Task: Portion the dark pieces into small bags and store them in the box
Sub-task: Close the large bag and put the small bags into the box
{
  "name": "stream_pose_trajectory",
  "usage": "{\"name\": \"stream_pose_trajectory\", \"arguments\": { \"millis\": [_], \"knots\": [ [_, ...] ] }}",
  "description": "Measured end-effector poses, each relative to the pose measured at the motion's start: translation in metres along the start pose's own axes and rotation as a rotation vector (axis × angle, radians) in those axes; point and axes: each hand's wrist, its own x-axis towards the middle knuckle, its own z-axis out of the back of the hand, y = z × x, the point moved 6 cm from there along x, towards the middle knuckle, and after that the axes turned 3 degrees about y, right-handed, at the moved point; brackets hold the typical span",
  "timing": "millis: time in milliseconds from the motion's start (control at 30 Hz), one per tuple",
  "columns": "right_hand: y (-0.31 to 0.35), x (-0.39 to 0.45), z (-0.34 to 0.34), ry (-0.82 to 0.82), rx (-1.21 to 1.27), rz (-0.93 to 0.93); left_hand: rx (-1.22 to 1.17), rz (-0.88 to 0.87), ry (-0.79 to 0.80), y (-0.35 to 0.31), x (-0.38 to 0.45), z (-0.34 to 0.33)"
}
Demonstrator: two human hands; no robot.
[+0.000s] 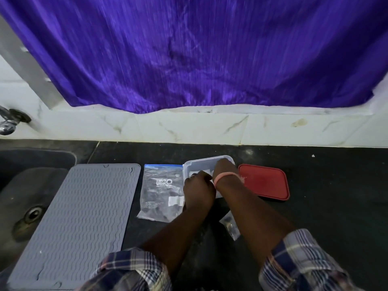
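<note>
One view only, head camera, motion-blurred in the upper part. The box (206, 164) is a translucent white plastic container, rectangular with rounded corners, sitting open on the dark counter (327, 185) between the large zip bag (160, 192) and the red lid (263, 181). The lid lies flat on the counter just right of the box. The large bag lies flat just left of the box, clear plastic with a blue zip strip at its far edge, white print and a white label patch, dark pieces showing through it.

Both hands are at the box. The left hand (198, 189) is over the box's near-left part, fingers curled and pinching something whitish at the box; I cannot tell what it is. The right hand (224, 169) reaches down into the box with a pink band (227, 177) on its wrist; its fingers are hidden inside, so I cannot tell its grip. Pale shapes inside the box are too blurred to identify.

One small bag (230, 225) with dark bits inside lies on the counter near the person, mostly hidden between the forearms. A grey ribbed mat (84, 217) lies left of the large bag, overlapping the sink (25, 185). A purple cloth (199, 51) hangs behind, above white marbled tile (189, 127). A tap (9, 120) is cut off by the left edge. Plaid sleeves (300, 261) are cut off at the bottom.
</note>
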Motion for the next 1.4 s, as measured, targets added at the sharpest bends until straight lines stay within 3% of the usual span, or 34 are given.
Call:
{"name": "stream_pose_trajectory", "arguments": {
  "millis": [100,133,333,433,500,633,700,800,867,933,1000,1067,1200,1400],
  "knots": [
    [0.013,-0.006,0.014,-0.281,-0.129,0.035,0.029,-0.010,-0.007,0.003,-0.001,-0.002],
    [0.018,-0.003,0.010,-0.284,-0.203,0.073,0.016,-0.010,-0.016,0.004,-0.002,-0.002],
    [0.003,0.010,-0.022,0.257,-0.264,0.075,-0.037,-0.073,-0.003,-0.001,-0.005,-0.003],
    [0.001,0.014,-0.022,0.312,-0.297,0.095,-0.072,-0.090,0.002,0.001,-0.002,-0.003],
    [0.001,0.007,-0.001,0.147,-0.197,0.117,-0.114,-0.087,-0.006,0.001,-0.002,-0.002],
    [-0.014,-0.031,0.044,-0.396,0.284,0.143,-0.207,-0.178,-0.044,-0.013,-0.015,0.004],
    [-0.034,-0.052,0.042,-0.542,0.474,0.092,-0.245,-0.277,0.014,-0.025,-0.028,-0.002],
    [-0.074,-0.081,0.008,-0.601,0.710,-0.076,-0.173,-0.387,0.188,-0.035,-0.049,-0.022],
    [-0.099,-0.093,-0.024,-0.557,0.737,-0.219,-0.072,-0.368,0.363,-0.027,-0.060,-0.046],
    [-0.120,-0.092,-0.061,-0.410,0.739,-0.375,-0.013,-0.260,0.487,-0.008,-0.064,-0.071],
    [-0.134,-0.090,-0.091,-0.204,0.652,-0.495,0.034,-0.141,0.503,0.006,-0.065,-0.086],
    [-0.134,-0.086,-0.109,-0.093,0.512,-0.454,0.045,-0.059,0.496,0.015,-0.061,-0.096],
    [-0.127,-0.082,-0.112,-0.091,0.504,-0.431,-0.133,0.047,0.551,0.019,-0.061,-0.101],
    [-0.130,-0.081,-0.118,-0.111,0.665,-0.407,-0.143,0.107,0.625,0.027,-0.069,-0.094]
  ]
}}
